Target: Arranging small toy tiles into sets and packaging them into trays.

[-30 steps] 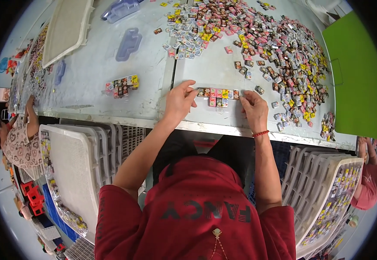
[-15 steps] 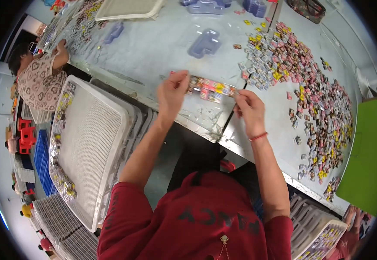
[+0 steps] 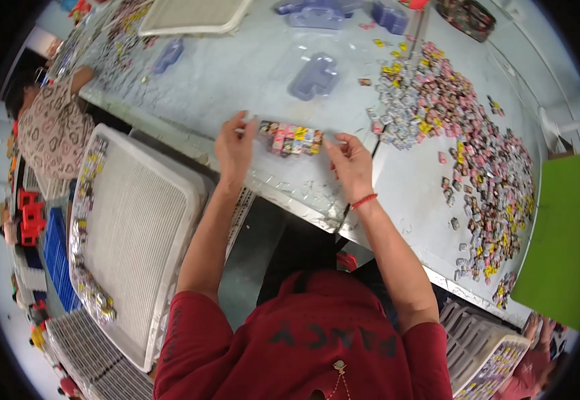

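A shallow clear plastic tray (image 3: 292, 139), filled with small pink, yellow, white and brown wrapped pieces, is between my two hands over the near edge of the table. My left hand (image 3: 234, 152) has its thumb and fingertips at the tray's left end. At the right end, my right hand (image 3: 352, 167) pinches with curled fingers, a red bracelet on its wrist. The tray's see-through rim is hard to make out against the tabletop. Farther back on the table lies an empty bluish plastic mould (image 3: 314, 77).
A large heap of small wrapped pieces (image 3: 483, 153) covers the right side of the table (image 3: 216, 80). Stacked white trays (image 3: 133, 233) stand at my left, the top one holding filled packs. A co-worker (image 3: 53, 130) is at far left. More racks (image 3: 483, 353) stand lower right.
Both hands have moved left together with the filled tray, which has turned slightly. My left fingers are less wrapped over its end. The co-worker's arm has moved.
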{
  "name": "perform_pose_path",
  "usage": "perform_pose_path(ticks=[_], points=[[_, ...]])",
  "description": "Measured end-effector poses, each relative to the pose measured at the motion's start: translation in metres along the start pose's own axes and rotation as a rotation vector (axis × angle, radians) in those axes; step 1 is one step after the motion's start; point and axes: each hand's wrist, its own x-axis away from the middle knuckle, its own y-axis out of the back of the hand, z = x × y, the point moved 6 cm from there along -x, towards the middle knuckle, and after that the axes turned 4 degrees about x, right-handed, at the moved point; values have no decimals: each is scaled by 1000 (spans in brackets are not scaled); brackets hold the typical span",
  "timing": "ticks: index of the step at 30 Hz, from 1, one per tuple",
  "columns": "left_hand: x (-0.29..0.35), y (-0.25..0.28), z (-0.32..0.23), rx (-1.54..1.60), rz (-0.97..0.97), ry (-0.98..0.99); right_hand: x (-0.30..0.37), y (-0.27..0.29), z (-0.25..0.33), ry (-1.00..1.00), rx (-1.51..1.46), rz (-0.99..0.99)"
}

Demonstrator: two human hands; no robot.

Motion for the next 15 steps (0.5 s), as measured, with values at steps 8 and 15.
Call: perform_pose_path(ticks=[8, 15], points=[[-16, -82, -107, -180, 161, -642, 66, 63, -19, 119, 322, -148], [-81, -182, -73, -721, 167, -642, 116, 87, -30, 154, 302, -202]])
